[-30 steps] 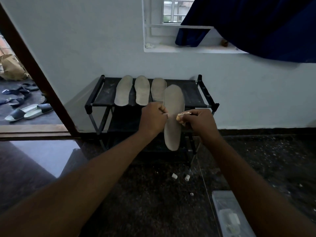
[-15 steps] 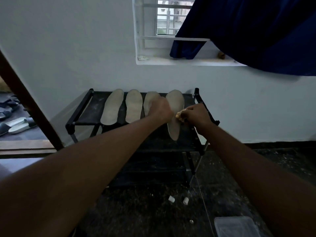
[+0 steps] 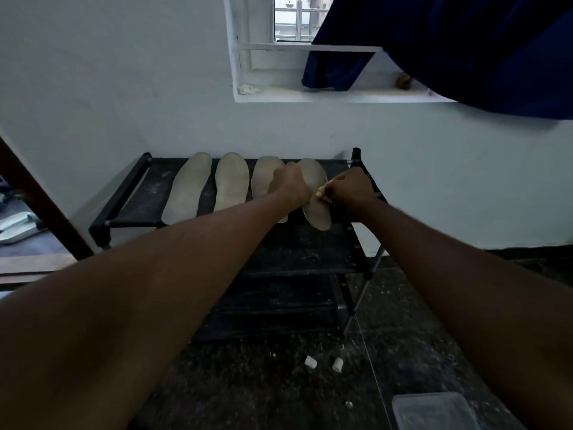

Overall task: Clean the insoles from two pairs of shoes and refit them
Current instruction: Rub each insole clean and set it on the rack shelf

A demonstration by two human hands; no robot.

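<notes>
Several grey insoles lie side by side on the top shelf of a black shoe rack (image 3: 124, 197). The rightmost insole (image 3: 317, 212) is held by both hands over the shelf's right part. My left hand (image 3: 290, 187) grips its left edge with curled fingers and partly hides the third insole (image 3: 263, 178). My right hand (image 3: 347, 189) pinches a small pale cloth (image 3: 321, 192) against the insole's right edge. Two more insoles (image 3: 189, 189) (image 3: 231, 181) rest to the left.
Two small white pieces (image 3: 310, 362) (image 3: 337, 364) lie on the dark speckled floor below the rack. A clear plastic container (image 3: 434, 411) sits at the bottom right. Sandals (image 3: 15, 228) lie past a wooden door frame at left. A blue curtain (image 3: 449, 51) hangs over the window.
Both hands have carried the insole away from me, from held upright in front of the rack to lying down on the top shelf beside the others. The view has tilted up and closer.
</notes>
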